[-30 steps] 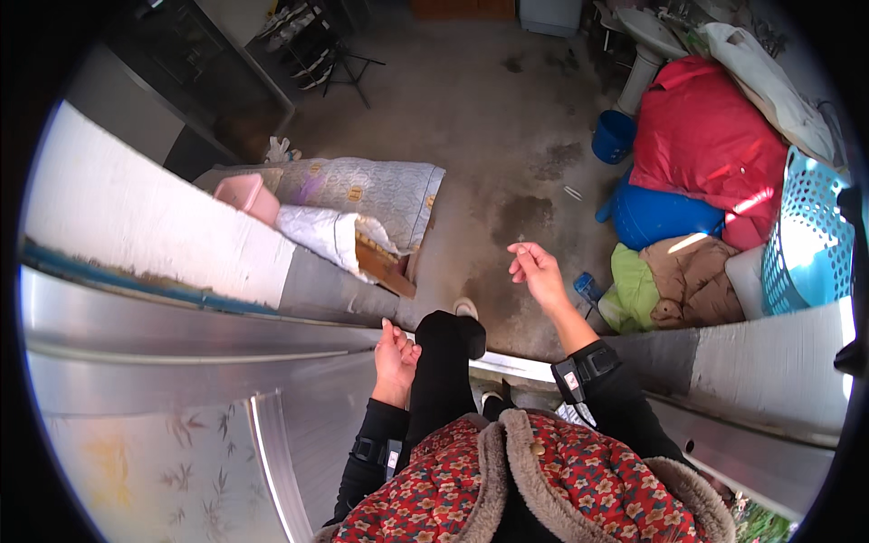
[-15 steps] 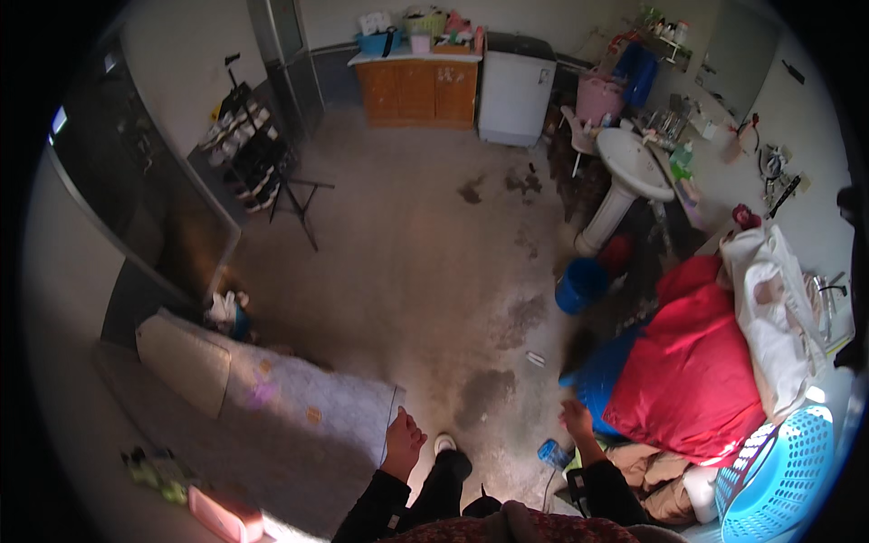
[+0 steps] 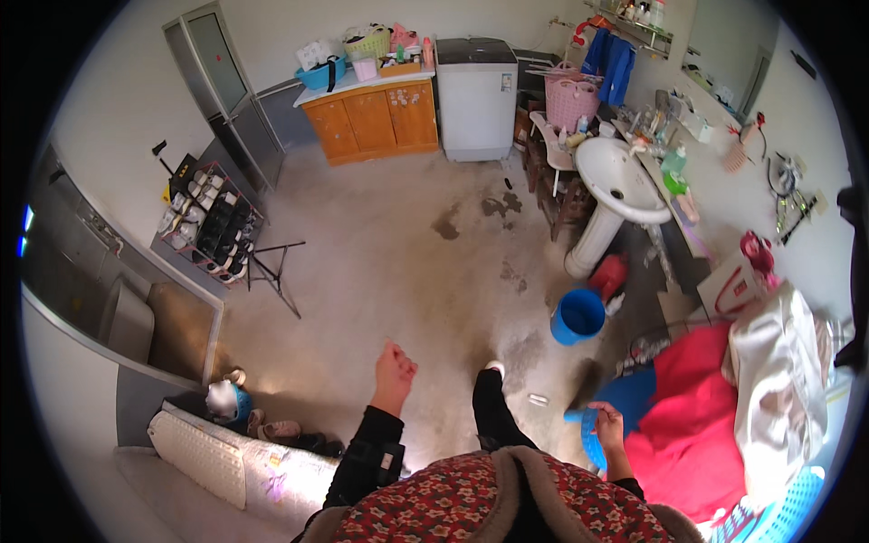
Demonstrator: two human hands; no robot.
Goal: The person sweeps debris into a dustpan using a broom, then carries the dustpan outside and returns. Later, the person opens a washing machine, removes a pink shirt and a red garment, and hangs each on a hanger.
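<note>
My left hand point(image 3: 395, 371) is held out over the concrete floor with its fingers loosely curled; nothing shows in it. My right hand point(image 3: 608, 423) hovers beside a heap of red cloth point(image 3: 683, 425). Its fingers are bent in and I see nothing between them. Just behind that hand, a blue tub point(image 3: 634, 395) shows partly from under the red cloth. A whitish cloth or garment point(image 3: 774, 380) lies over the right side of the heap.
A blue bucket point(image 3: 577, 317) stands ahead right, below a white pedestal sink point(image 3: 623, 181). Further off are a washing machine point(image 3: 477, 109) and an orange cabinet point(image 3: 371, 122). On the left stand a shoe rack point(image 3: 213, 217) and a tripod stand point(image 3: 276, 279); a padded bench point(image 3: 290, 471) lies near left.
I have moved forward and my view has shifted, so the sink, bucket and cabinet appear closer. My left hand reaches further out; my right hand is now nearer the red cloth.
</note>
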